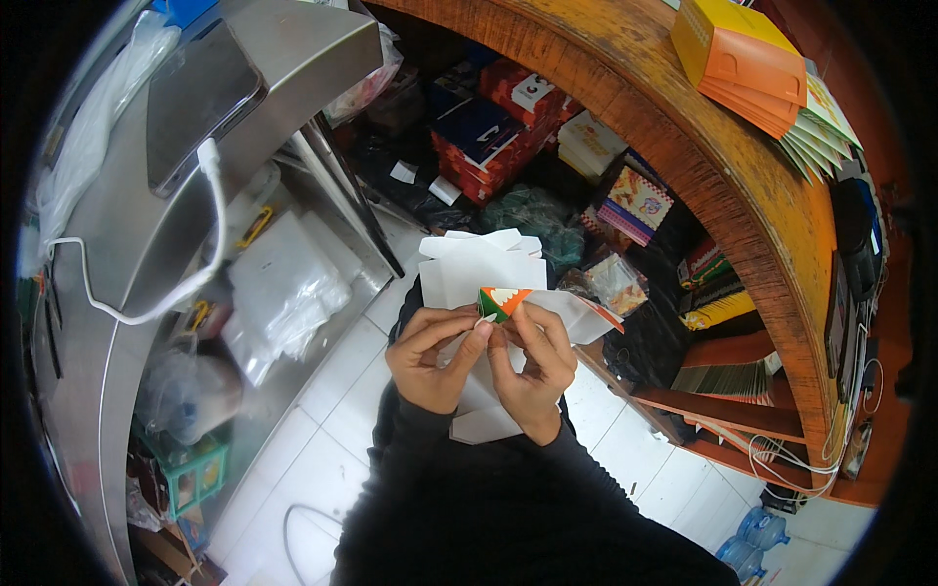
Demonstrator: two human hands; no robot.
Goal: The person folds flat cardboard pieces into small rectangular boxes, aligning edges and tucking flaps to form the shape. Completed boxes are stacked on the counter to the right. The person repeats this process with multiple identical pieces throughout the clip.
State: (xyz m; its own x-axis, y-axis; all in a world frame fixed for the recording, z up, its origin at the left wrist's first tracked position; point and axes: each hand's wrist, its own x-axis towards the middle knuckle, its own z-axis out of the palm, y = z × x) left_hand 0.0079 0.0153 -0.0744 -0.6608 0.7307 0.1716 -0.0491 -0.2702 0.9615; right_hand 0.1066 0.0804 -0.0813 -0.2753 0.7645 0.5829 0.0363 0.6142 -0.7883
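White card, cut as a flat blank (469, 278), rests over the person's lap (408, 305) with a green-and-orange corner (504, 302) raised between the hands, probably so that the legs bear the sheet while the fingertips manage the small fold. Left hand (432, 359) and right hand (533, 369) each pinch that corner between thumb and forefinger from opposite sides, thumbs close together, seemingly to steady one edge while pressing the other. Orange-and-yellow cartons (747, 63) lean in a nested row on the wooden counter (625, 51), perhaps overlapped there to save room.
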